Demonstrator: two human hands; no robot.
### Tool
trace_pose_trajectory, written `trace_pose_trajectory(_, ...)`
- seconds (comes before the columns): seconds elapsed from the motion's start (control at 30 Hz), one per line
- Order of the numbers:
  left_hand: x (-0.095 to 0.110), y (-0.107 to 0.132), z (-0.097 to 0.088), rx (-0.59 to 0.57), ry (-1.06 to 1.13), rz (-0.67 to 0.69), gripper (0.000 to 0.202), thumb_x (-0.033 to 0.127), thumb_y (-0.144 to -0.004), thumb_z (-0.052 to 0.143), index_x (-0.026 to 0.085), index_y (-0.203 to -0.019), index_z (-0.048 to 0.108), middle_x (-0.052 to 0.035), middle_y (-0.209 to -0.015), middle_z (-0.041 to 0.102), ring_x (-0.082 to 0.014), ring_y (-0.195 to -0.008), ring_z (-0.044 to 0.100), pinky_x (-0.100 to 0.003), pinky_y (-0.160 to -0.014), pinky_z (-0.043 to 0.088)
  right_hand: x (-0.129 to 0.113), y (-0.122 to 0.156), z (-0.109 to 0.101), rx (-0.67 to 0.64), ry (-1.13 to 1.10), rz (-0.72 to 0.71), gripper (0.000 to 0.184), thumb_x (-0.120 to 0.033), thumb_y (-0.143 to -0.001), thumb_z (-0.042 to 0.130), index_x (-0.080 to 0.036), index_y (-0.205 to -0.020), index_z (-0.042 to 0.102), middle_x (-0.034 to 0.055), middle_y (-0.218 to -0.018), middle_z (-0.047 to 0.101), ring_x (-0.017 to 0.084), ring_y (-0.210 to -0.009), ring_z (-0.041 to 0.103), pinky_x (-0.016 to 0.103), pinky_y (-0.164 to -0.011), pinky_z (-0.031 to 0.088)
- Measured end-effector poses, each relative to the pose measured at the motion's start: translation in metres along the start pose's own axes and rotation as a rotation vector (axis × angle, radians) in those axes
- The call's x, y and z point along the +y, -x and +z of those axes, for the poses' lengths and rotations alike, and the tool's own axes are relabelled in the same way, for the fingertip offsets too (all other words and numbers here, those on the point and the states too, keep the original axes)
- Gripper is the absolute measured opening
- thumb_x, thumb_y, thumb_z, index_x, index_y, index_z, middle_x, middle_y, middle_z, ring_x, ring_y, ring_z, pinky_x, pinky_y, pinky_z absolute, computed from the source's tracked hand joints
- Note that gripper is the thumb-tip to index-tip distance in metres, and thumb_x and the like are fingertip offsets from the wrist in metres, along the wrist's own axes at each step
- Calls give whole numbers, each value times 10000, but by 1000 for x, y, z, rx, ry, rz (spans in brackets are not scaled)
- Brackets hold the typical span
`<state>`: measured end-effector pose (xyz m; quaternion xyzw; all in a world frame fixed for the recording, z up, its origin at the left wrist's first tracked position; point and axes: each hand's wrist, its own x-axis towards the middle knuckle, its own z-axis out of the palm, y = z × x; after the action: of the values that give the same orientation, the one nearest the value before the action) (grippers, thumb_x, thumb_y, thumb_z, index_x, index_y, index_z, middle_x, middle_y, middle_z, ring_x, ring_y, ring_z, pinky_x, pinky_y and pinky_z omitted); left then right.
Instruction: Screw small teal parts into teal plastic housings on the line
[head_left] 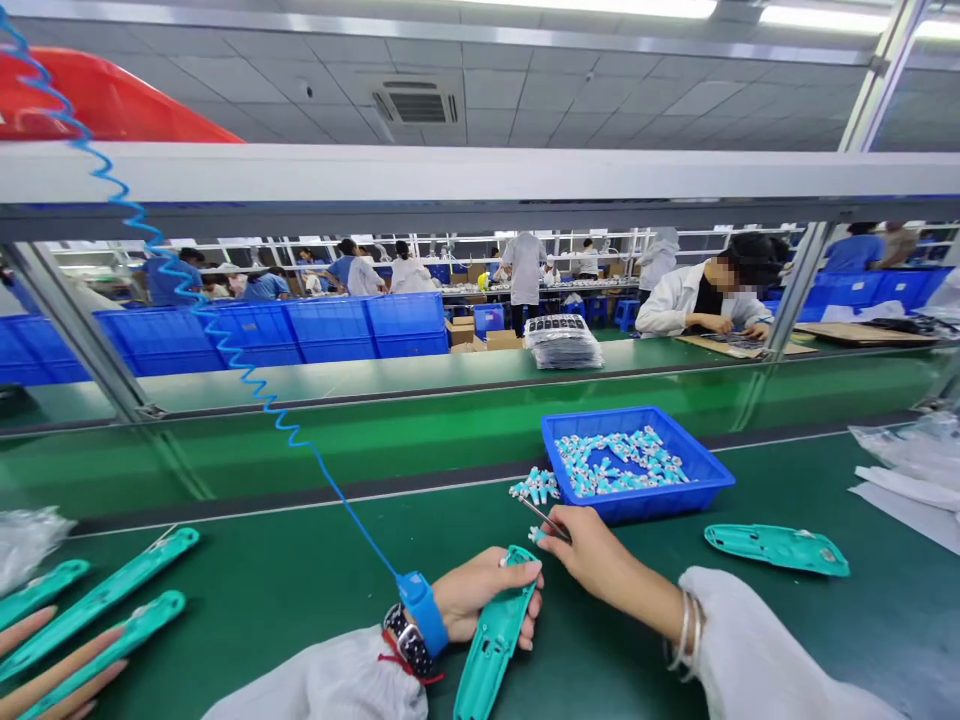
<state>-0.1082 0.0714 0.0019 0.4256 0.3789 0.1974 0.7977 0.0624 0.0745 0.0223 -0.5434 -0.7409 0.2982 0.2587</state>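
My left hand (487, 590) is closed around a long teal plastic shell (495, 635), tilted with its hollow side up and my thumb across its upper end. Just right of the shell's top, my right hand (589, 555) pinches a thin metal tool (546, 518) that looks like tweezers. A small teal-and-white plastic part (536, 535) shows at the right fingertips; whether they grip it I cannot tell. Beyond them lies a small pile of similar parts (536, 486), against a blue tray (645, 508) holding many more.
Another teal shell (776, 549) lies at right. At far left, another person's fingers (67, 670) are among several teal shells (105, 600). A coiled blue cord (255, 385) runs down to my left wristband (422, 610). Plastic bags (915, 450) lie at the right edge.
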Motion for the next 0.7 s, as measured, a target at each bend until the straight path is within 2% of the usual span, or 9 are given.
trace_pose_trajectory(0.07,2,4,3,-61,-20,12,490,489,-547,777,106,-755,552,7,-525,569,-97,-418,534,-218,-426,486,2,9,-14,-139,-150,30,77,-184,-744,592,-107,-740,591,30,-662,602,108,-558,497,231,-533,378)
trace_pose_trajectory(0.13,5,8,8,-155,-48,13,455,461,-573,773,102,-754,560,9,-521,563,-96,-406,523,-199,-384,451,4,18,-26,-287,-305,60,169,-269,-744,602,-103,-777,606,11,-662,608,50,-420,388,203,-419,311)
trace_pose_trajectory(0.2,8,11,12,-273,-76,-6,420,441,-596,765,100,-737,565,4,-522,566,-96,-397,515,-197,-369,428,4,27,-34,-407,-431,79,273,-366,-748,602,-100,-810,614,10,-681,611,16,-364,300,192,-366,247)
trace_pose_trajectory(0.3,12,17,19,-407,-134,-76,388,428,-618,754,97,-722,580,-1,-522,578,-91,-382,501,-205,-377,423,0,36,-39,-511,-589,93,366,-452,-723,631,-92,-778,602,-3,-642,579,-2,-350,278,180,-345,203)
trace_pose_trajectory(0.43,18,24,24,-479,-203,-135,371,419,-618,755,102,-729,598,-6,-526,596,-96,-382,506,-199,-365,402,-12,45,-40,-510,-750,112,391,-467,-694,672,-92,-746,575,-19,-614,555,-11,-342,276,168,-333,174)
trace_pose_trajectory(0.6,23,31,29,-472,-248,-131,388,454,-613,749,111,-725,606,-27,-576,629,-110,-434,543,-213,-417,443,-23,54,-42,-476,-738,99,388,-467,-697,672,-105,-778,561,-40,-593,535,-2,-354,305,164,-340,207)
trace_pose_trajectory(0.7,24,33,33,-475,-254,-139,434,497,-583,754,111,-719,612,-27,-565,621,-117,-445,549,-217,-420,450,-27,59,-40,-400,-720,97,343,-428,-700,679,-112,-772,566,-39,-600,540,10,-393,345,159,-355,236)
